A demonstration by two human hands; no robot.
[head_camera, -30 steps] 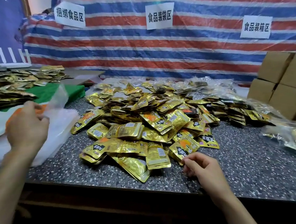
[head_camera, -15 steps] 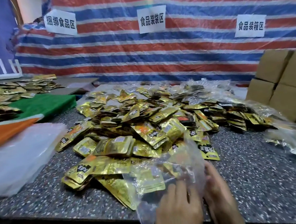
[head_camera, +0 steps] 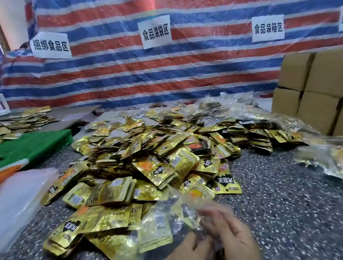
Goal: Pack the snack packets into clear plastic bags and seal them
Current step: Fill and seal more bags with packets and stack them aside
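A big heap of gold snack packets [head_camera: 148, 162] covers the middle of the speckled counter [head_camera: 283, 203]. At the bottom centre both hands work one clear plastic bag [head_camera: 172, 215] that lies over the nearest packets. My left hand [head_camera: 187, 252] grips the bag's near edge. My right hand [head_camera: 228, 227] holds the same bag from the right, its fingers blurred by motion. The bag looks empty, though the film and blur make this hard to judge.
A stack of clear bags [head_camera: 13, 203] lies at the left on a green and orange cloth [head_camera: 25, 148]. Filled clear bags [head_camera: 339, 158] sit at the right. Cardboard boxes [head_camera: 316, 95] stand at the back right. More packets [head_camera: 14, 124] lie far left.
My left hand left the bag stack with one clear bag and came to the bottom centre. My right hand joined it on the bag. The camera tilted up slightly.
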